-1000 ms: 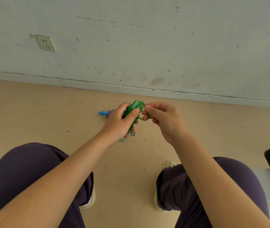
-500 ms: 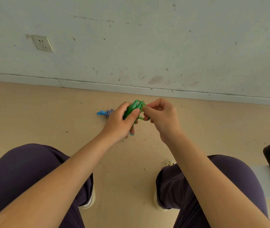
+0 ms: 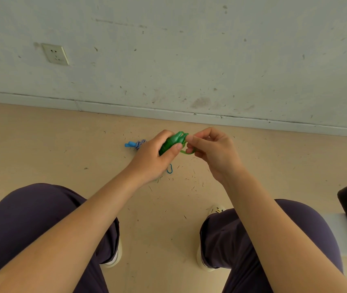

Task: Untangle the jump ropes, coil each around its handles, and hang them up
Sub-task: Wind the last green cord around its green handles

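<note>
I see the green handles [image 3: 171, 142] bundled together above the floor [image 3: 62, 144], midway between the knees. My left hand [image 3: 153, 158] is wrapped around them, thumb pressed on top. Just right of the handles, my right hand [image 3: 211, 150] pinches the green rope [image 3: 187, 152] at their tips. Left of the handles, a blue rope [image 3: 135, 144] lies on the floor below the wall [image 3: 189, 60].

The glossy green plastic jump-rope handles [image 3: 172, 142] look smooth, trailing a thin, shiny green plastic cord [image 3: 186, 152]. The blue-and-white braided rope [image 3: 139, 143] looks woven and matt. The beige floor [image 3: 62, 144] is smooth, faintly sheened; the grey wall [image 3: 189, 60] is matt, scuffed plaster.
</note>
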`<action>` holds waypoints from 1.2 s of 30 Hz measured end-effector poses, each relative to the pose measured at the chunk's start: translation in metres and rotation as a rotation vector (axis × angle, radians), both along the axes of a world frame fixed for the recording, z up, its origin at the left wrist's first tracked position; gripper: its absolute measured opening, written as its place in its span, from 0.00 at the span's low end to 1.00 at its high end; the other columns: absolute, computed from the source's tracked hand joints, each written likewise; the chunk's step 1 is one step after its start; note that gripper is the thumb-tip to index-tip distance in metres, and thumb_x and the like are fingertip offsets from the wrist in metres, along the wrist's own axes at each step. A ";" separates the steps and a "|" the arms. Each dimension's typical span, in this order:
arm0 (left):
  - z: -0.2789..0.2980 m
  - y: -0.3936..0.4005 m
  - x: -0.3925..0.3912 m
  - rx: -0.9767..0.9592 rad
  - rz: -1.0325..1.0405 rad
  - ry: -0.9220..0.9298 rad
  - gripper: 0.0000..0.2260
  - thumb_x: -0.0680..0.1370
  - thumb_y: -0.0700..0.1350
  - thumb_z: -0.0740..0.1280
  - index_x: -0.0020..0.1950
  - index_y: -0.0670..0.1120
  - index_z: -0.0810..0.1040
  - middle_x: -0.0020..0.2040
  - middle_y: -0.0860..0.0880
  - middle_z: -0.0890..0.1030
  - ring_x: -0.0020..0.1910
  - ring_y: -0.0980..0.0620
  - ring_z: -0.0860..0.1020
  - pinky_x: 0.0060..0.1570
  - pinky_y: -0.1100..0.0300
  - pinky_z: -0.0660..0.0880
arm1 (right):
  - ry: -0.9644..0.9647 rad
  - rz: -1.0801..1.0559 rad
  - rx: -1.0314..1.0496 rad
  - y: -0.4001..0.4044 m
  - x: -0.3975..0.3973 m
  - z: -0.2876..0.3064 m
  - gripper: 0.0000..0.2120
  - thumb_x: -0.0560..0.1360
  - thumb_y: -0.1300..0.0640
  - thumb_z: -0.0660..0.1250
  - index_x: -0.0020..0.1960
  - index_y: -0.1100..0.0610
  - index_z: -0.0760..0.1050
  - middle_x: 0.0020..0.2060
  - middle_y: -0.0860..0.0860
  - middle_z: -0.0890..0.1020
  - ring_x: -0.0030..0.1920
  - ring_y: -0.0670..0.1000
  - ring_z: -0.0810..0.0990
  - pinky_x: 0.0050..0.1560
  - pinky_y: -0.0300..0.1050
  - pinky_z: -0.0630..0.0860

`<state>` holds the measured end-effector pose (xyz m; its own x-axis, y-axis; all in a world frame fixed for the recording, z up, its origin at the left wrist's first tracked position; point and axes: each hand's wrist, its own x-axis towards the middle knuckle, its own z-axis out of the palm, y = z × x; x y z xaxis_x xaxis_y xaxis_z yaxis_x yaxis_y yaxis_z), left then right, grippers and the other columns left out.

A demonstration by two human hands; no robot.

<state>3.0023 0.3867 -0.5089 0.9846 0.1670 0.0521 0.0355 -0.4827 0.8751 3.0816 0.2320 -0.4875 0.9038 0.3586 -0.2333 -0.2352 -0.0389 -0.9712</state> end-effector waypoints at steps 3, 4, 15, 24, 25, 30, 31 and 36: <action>-0.004 0.000 0.001 0.033 0.012 0.015 0.08 0.82 0.52 0.63 0.56 0.49 0.74 0.41 0.41 0.80 0.37 0.41 0.79 0.41 0.42 0.77 | 0.003 0.016 0.022 0.000 -0.002 -0.003 0.03 0.74 0.65 0.71 0.46 0.64 0.78 0.36 0.58 0.83 0.39 0.54 0.82 0.42 0.43 0.76; -0.003 0.000 0.001 0.032 0.023 0.021 0.08 0.82 0.52 0.62 0.55 0.49 0.74 0.40 0.40 0.80 0.37 0.41 0.79 0.41 0.43 0.77 | 0.006 0.022 0.030 0.000 -0.002 -0.004 0.03 0.75 0.65 0.70 0.48 0.64 0.79 0.37 0.58 0.84 0.39 0.54 0.82 0.43 0.43 0.76; 0.003 0.004 -0.001 -0.116 -0.053 0.021 0.06 0.83 0.48 0.63 0.55 0.46 0.74 0.30 0.56 0.76 0.25 0.61 0.73 0.27 0.69 0.68 | -0.034 0.010 0.007 0.003 -0.003 -0.007 0.03 0.73 0.65 0.72 0.45 0.62 0.79 0.35 0.57 0.83 0.37 0.52 0.82 0.42 0.42 0.76; 0.006 0.009 -0.002 -0.181 -0.104 0.047 0.09 0.83 0.50 0.62 0.58 0.47 0.75 0.40 0.50 0.79 0.32 0.56 0.77 0.29 0.68 0.70 | 0.188 0.223 0.095 -0.006 0.004 -0.002 0.02 0.75 0.62 0.69 0.47 0.60 0.79 0.34 0.52 0.81 0.35 0.47 0.80 0.43 0.40 0.76; 0.007 0.008 -0.002 -0.187 -0.110 0.051 0.09 0.83 0.50 0.62 0.58 0.47 0.75 0.41 0.50 0.79 0.32 0.56 0.77 0.29 0.68 0.70 | 0.205 0.245 0.103 -0.007 0.004 -0.001 0.02 0.74 0.61 0.70 0.45 0.59 0.78 0.33 0.52 0.81 0.35 0.47 0.79 0.43 0.40 0.75; 0.005 0.008 -0.002 -0.215 -0.137 0.048 0.09 0.82 0.51 0.63 0.59 0.48 0.75 0.44 0.46 0.81 0.32 0.55 0.78 0.29 0.67 0.71 | 0.201 0.274 0.133 -0.004 0.002 -0.002 0.06 0.69 0.57 0.72 0.42 0.58 0.76 0.33 0.52 0.80 0.34 0.48 0.78 0.44 0.41 0.75; 0.005 0.008 -0.002 -0.217 -0.133 0.046 0.09 0.82 0.51 0.63 0.59 0.48 0.75 0.45 0.44 0.81 0.32 0.55 0.78 0.29 0.67 0.71 | 0.178 0.255 0.125 -0.003 0.001 -0.003 0.05 0.71 0.58 0.71 0.42 0.58 0.76 0.33 0.52 0.80 0.34 0.48 0.78 0.43 0.41 0.75; 0.004 0.006 0.000 -0.206 -0.085 0.049 0.09 0.82 0.50 0.62 0.59 0.48 0.75 0.43 0.45 0.80 0.31 0.55 0.77 0.28 0.67 0.70 | 0.077 0.132 0.147 0.004 -0.003 -0.008 0.03 0.76 0.64 0.68 0.44 0.61 0.76 0.32 0.52 0.81 0.32 0.48 0.78 0.41 0.40 0.78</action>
<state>3.0024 0.3931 -0.5050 0.9961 0.0851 -0.0227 0.0471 -0.2973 0.9536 3.0784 0.2363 -0.4955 0.8284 0.5078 -0.2363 -0.3111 0.0663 -0.9481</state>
